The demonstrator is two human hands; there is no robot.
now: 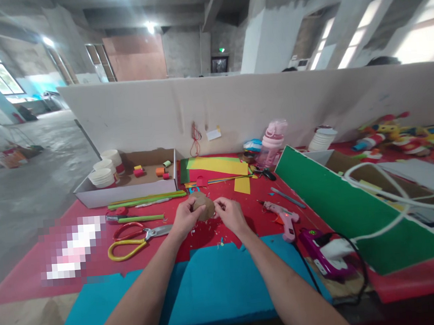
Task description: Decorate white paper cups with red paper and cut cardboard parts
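A brown, roundish flat piece [203,206] is held above the red table cover, near its middle. My left hand [186,216] grips its left side, thumb on top. At its right edge my right hand [229,214] is closed in a pinch; whatever is between those fingertips is too small to make out. Scissors [128,249] with one red and one yellow handle lie to the left of my left hand, blades toward it. To the right of my right hand rests a pink glue gun [287,220] with a small red light.
Paper cups [102,178] and small coloured rolls are in an open box [130,192] at the back left. Coloured sheets [217,166] lie behind my hands. A green panel [339,203], purple power block [326,259] and cables are on the right. Blue material [218,291] covers the front edge.
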